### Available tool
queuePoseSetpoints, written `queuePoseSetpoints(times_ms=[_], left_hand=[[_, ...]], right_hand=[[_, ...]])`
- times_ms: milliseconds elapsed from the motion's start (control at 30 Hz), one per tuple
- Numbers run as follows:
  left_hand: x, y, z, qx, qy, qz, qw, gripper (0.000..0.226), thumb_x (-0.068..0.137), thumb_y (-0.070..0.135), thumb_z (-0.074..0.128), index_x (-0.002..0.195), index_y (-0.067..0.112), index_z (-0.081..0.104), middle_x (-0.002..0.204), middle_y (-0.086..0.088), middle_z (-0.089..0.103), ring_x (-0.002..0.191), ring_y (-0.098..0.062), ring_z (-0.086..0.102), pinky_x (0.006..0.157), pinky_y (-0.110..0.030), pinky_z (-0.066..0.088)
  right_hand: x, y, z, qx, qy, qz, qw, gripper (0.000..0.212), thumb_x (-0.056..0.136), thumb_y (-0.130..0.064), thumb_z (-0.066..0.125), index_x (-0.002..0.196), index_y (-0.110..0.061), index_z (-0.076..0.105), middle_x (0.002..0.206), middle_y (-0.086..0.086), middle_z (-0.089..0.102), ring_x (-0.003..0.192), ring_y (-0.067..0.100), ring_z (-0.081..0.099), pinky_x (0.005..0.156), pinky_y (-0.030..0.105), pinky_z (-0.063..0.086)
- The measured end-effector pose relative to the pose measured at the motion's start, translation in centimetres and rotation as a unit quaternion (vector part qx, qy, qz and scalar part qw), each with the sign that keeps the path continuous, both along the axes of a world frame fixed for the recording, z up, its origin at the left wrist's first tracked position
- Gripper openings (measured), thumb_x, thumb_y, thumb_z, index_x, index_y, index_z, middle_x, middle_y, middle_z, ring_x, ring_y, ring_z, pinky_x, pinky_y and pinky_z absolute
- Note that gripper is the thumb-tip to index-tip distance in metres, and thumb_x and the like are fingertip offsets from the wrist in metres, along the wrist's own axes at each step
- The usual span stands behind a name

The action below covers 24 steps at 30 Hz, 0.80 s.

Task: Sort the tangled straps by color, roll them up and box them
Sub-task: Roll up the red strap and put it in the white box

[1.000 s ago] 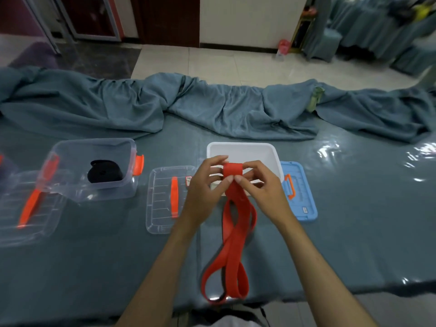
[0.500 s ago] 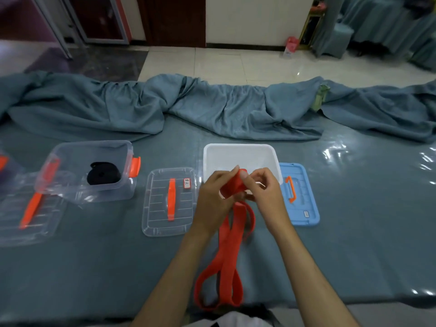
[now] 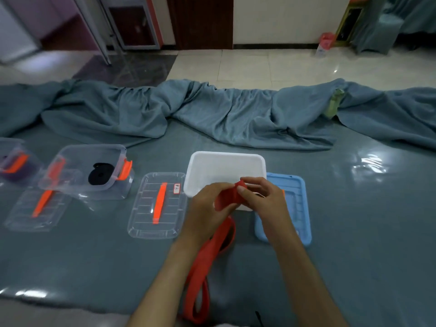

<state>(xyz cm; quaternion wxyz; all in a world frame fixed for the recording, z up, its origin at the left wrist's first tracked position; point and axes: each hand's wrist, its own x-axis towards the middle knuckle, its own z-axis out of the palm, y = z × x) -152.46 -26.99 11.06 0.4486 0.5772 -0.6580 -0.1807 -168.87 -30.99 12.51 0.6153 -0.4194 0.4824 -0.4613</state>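
Both hands meet above the near rim of the white box (image 3: 226, 161), working one red strap (image 3: 207, 253). The left hand (image 3: 207, 204) has its fingers curled round the partly rolled end of the strap, gripping it from below and to the left. The right hand (image 3: 264, 201) pinches the top of the same roll, thumb pressed on the red material, other fingers bent loosely behind. The strap is flat, smooth webbing; its loose length hangs from the hands in long loops across the grey-blue tablecloth (image 3: 354, 232) to the near table edge. The white box is opaque plastic, rectangular with rounded corners; its blue lid (image 3: 297, 208) lies flat just to the right. To the left lies a clear ribbed lid (image 3: 144, 208) with an orange handle, then a clear plastic box (image 3: 77, 161) with orange clips, containing a rolled black strap (image 3: 101, 177). A second clear lid (image 3: 26, 213) lies further left. Bunched grey-blue cloth (image 3: 224, 114) runs along the far side of the table.
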Motion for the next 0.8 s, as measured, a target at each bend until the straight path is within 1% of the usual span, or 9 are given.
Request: queuePoseSetpoints(times_ms=[100,167,267,333,400,533,600,667,800], left_hand=[[-1.4,-0.1,-0.7,-0.018,0.006,0.006,1.000,0.035,0.080,0.005,0.090,0.113,0.005,0.078,0.117,-0.007,0.073,0.110,-0.016,0.070,0.097,-0.034,0.057],[-1.8,-0.4,-0.7,-0.020,0.025,0.009,0.999,0.035,0.079,0.009,0.090,0.113,0.008,0.080,0.115,-0.005,0.073,0.110,-0.012,0.070,0.098,-0.032,0.057],[-2.3,-0.6,-0.3,-0.012,0.055,0.001,0.998,0.038,0.080,0.018,0.092,0.115,0.015,0.079,0.114,0.003,0.074,0.112,-0.013,0.071,0.101,-0.033,0.056],[-2.6,-0.6,0.1,-0.004,0.077,0.012,0.997,0.040,0.079,0.024,0.094,0.114,0.018,0.077,0.113,0.010,0.074,0.112,-0.015,0.071,0.100,-0.032,0.055],[-2.9,-0.6,0.4,-0.032,0.101,0.031,0.994,0.036,0.077,0.028,0.094,0.108,0.020,0.076,0.113,0.011,0.074,0.111,-0.015,0.072,0.100,-0.028,0.054],[-3.7,-0.7,-0.1,-0.062,0.171,0.081,0.980,0.021,0.076,0.016,0.092,0.092,0.012,0.078,0.114,0.003,0.076,0.112,-0.016,0.072,0.100,-0.032,0.056],[-3.7,-0.6,-0.7,-0.055,0.210,0.079,0.973,0.022,0.077,0.011,0.091,0.095,0.008,0.079,0.119,-0.002,0.076,0.118,-0.015,0.070,0.103,-0.033,0.055],[-3.1,-0.6,-1.0,-0.057,0.200,0.039,0.977,0.030,0.077,0.011,0.090,0.105,0.009,0.080,0.127,-0.005,0.072,0.125,-0.015,0.067,0.107,-0.031,0.052],[-0.8,-0.6,-1.0,-0.053,0.197,0.009,0.979,0.041,0.083,0.017,0.089,0.120,0.032,0.078,0.126,0.008,0.068,0.124,-0.016,0.066,0.104,-0.022,0.050]], right_hand=[[-1.0,0.1,-0.3,0.024,-0.050,-0.028,0.998,0.026,0.088,0.002,0.079,0.112,-0.007,0.075,0.093,0.015,0.080,0.083,0.026,0.079,0.070,0.028,0.062],[-1.6,0.2,-0.5,0.057,-0.100,-0.047,0.992,0.028,0.086,0.002,0.081,0.110,-0.008,0.070,0.087,0.016,0.079,0.077,0.025,0.077,0.070,0.032,0.063],[-2.5,0.1,-0.4,0.105,-0.165,-0.038,0.980,0.035,0.077,-0.011,0.085,0.106,-0.007,0.067,0.092,0.020,0.078,0.080,0.024,0.077,0.071,0.028,0.063],[-2.8,0.2,-0.3,0.129,-0.172,-0.020,0.976,0.028,0.074,-0.019,0.084,0.096,-0.009,0.070,0.092,0.017,0.078,0.081,0.021,0.078,0.073,0.026,0.062],[-2.6,0.3,-0.2,0.145,-0.158,0.004,0.977,0.013,0.082,-0.023,0.082,0.084,-0.014,0.072,0.089,0.011,0.078,0.080,0.017,0.076,0.075,0.025,0.060],[-1.5,0.2,0.9,0.149,-0.153,0.026,0.977,0.017,0.094,-0.022,0.074,0.084,-0.010,0.078,0.083,0.011,0.077,0.075,0.016,0.074,0.070,0.023,0.061],[-0.8,0.2,1.2,0.155,-0.159,0.032,0.975,0.022,0.098,-0.023,0.070,0.090,-0.004,0.079,0.085,0.013,0.078,0.076,0.018,0.075,0.073,0.026,0.064],[-0.2,0.4,1.4,0.157,-0.162,0.027,0.974,0.028,0.102,-0.024,0.064,0.095,-0.003,0.079,0.086,0.013,0.078,0.078,0.019,0.075,0.072,0.028,0.064],[1.3,0.9,2.0,0.126,-0.104,0.029,0.986,0.033,0.106,-0.031,0.060,0.103,-0.006,0.080,0.096,0.012,0.080,0.089,0.019,0.077,0.076,0.027,0.060]])
